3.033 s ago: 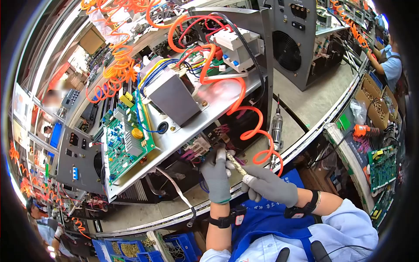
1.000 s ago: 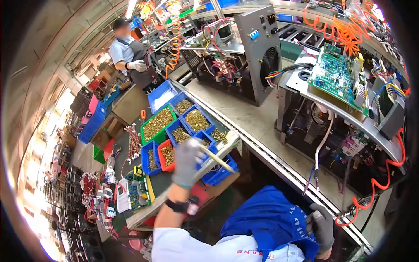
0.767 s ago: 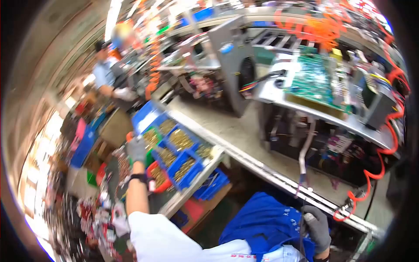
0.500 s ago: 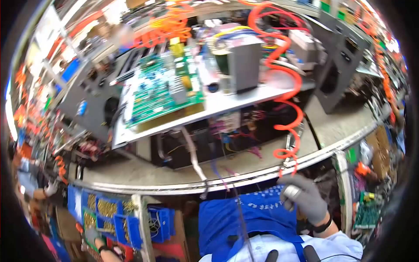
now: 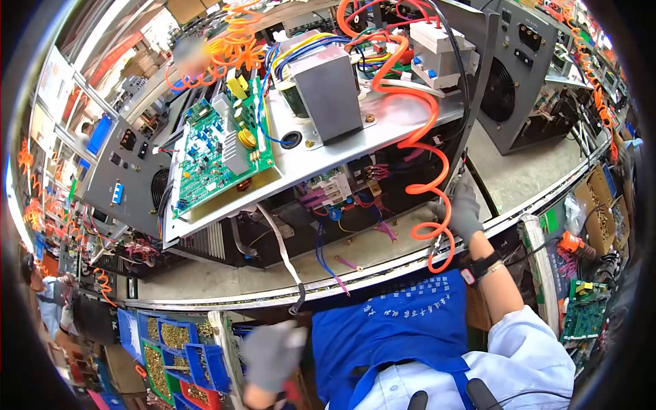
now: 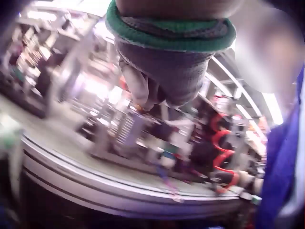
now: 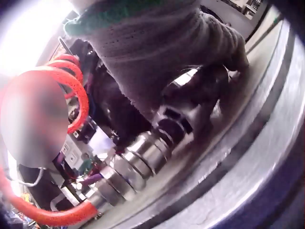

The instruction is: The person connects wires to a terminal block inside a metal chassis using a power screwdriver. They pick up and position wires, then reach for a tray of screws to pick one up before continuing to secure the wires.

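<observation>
My right hand [image 5: 465, 209], in a grey glove, grips an air screwdriver lying along the bench beside the open machine chassis. In the right wrist view the tool's metal hose coupling [image 7: 143, 160] sticks out below the gloved hand [image 7: 162, 57], joined to an orange coiled air hose [image 7: 57, 217]. My left hand [image 5: 273, 355] is blurred, in front of the bench edge between the parts bins and the blue apron. Fingers of the left hand [image 6: 162, 71] bend inward in the left wrist view; I cannot tell whether they hold something small.
The chassis carries a metal shelf [image 5: 328, 154] with a green circuit board [image 5: 212, 160] and a grey transformer block [image 5: 326, 92]. A white-sleeved cable [image 5: 277, 239] hangs over the bench edge. Bins of brass fasteners [image 5: 175, 335] stand at lower left. Another chassis [image 5: 509, 82] stands right.
My left hand has carried a pale stick over the bins, reached into the green one and come back toward my body. The right hand has moved from the apron up to the air screwdriver.
</observation>
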